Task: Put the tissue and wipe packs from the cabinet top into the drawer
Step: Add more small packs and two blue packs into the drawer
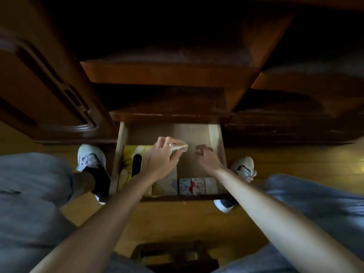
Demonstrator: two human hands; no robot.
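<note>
The wooden drawer point(213, 133) is pulled out below me. My left hand point(159, 158) grips a small pale tissue pack point(180, 147) over the drawer's middle. To its right my right hand point(206, 157) hovers inside the drawer with loosely curled fingers and holds nothing. Along the drawer's front edge stand several small packs in a row point(198, 186), some printed with red and white cartoons. A yellow pack point(129, 160) with a black object on it fills the left side. A beige pack point(164, 184) lies beside it.
The dark wooden cabinet point(167, 75) rises above the drawer, with a carved door point(49, 85) at left. My two white shoes point(89, 156) stand on the yellow wooden floor either side of the drawer. A dark stool point(173, 255) is below me.
</note>
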